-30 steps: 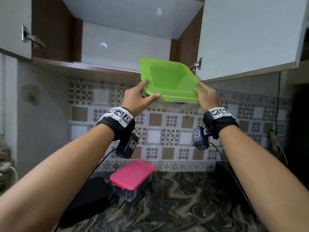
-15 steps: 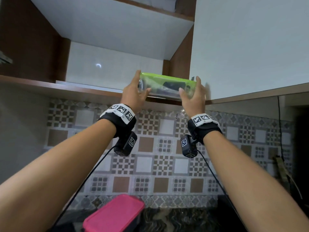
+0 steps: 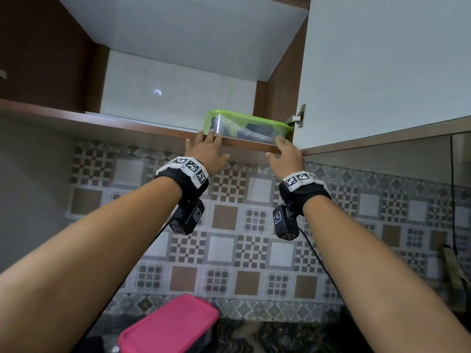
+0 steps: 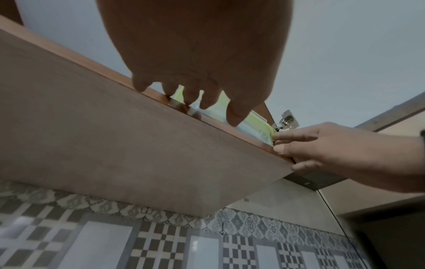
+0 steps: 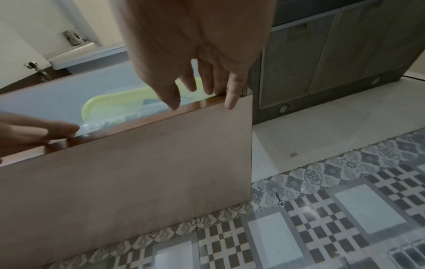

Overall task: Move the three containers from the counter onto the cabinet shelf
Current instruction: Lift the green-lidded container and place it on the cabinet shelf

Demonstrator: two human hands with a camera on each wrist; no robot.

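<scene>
Both hands are basically open right now. Left hand [image 3: 206,155] has straight fingers with the tips against the near wall of the green-lidded container [image 3: 244,128], more of a push than a hold. Right hand [image 3: 286,155] is at the box's right end, fingers loosely extended and touching it; nothing is curled round anything as far as I can tell.

That box sits on the cabinet shelf [image 3: 102,118] at its front edge, near the right corner, right next to the door hinge [image 3: 297,118]. My read is it needs a nudge further back.

Handling-wise: it looks like a thin clear plastic tub, so probably light and a bit flexy, and smooth enough to slide easily on the shelf. I'd take it by the two short ends, under the lid rim, not by the lid alone, since I can't tell how firmly it's snapped on.

Looks: lime green lid with rounded corners, see-through base, some dark stuff inside that I can't make out.

Pink-lidded container [image 3: 169,327] is on the counter below, not yet moved. The third one isn't in view.
</scene>
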